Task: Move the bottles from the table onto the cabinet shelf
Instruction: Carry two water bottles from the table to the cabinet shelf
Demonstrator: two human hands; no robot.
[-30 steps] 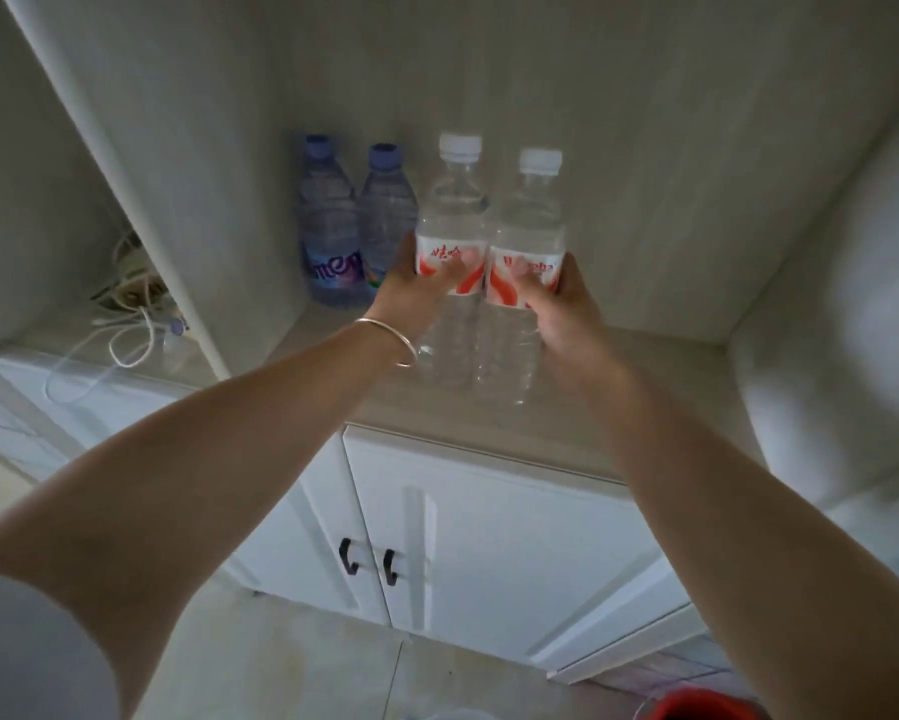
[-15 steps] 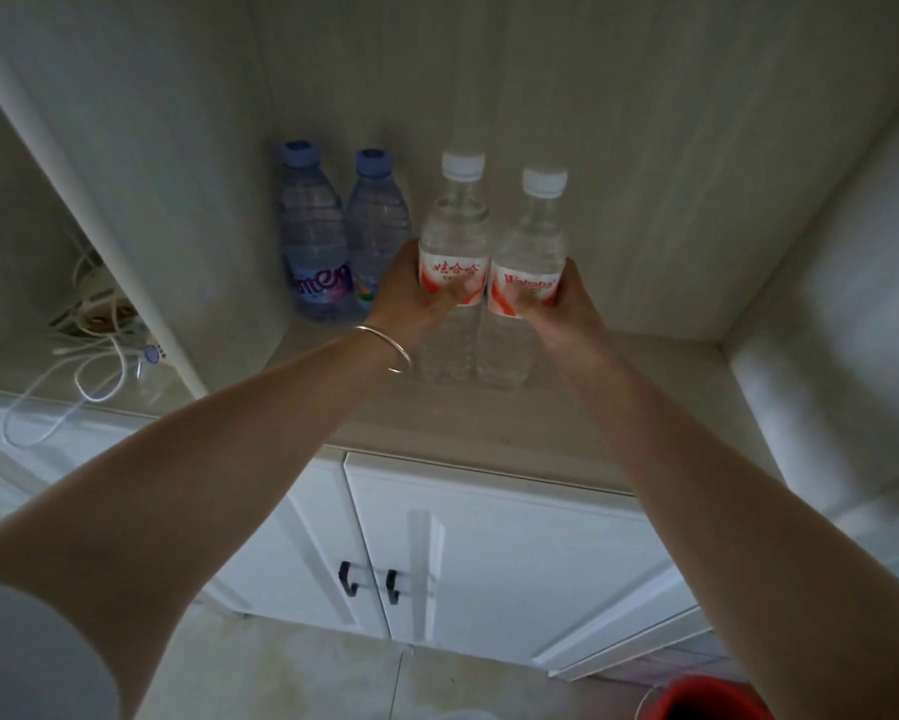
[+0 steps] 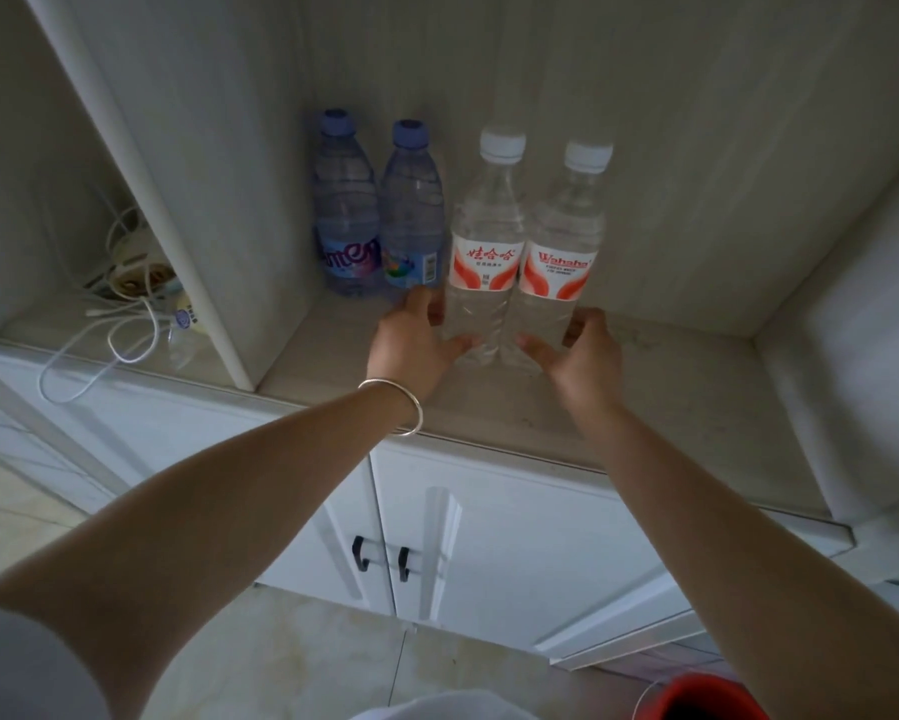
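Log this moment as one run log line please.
step: release | left hand: open beside left white-capped clear plastic bottle | right hand: open beside right one | both upright on cabinet shelf

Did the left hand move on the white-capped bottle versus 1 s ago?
Yes. The left hand slid down from the red label to the lower body of the left white-capped bottle, judged against that label; its fingers now look loosened.

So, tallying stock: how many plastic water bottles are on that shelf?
4, upright in a row: two blue-capped bottles leftmost, two white-capped red-labelled bottles beside them. None visibly hidden.
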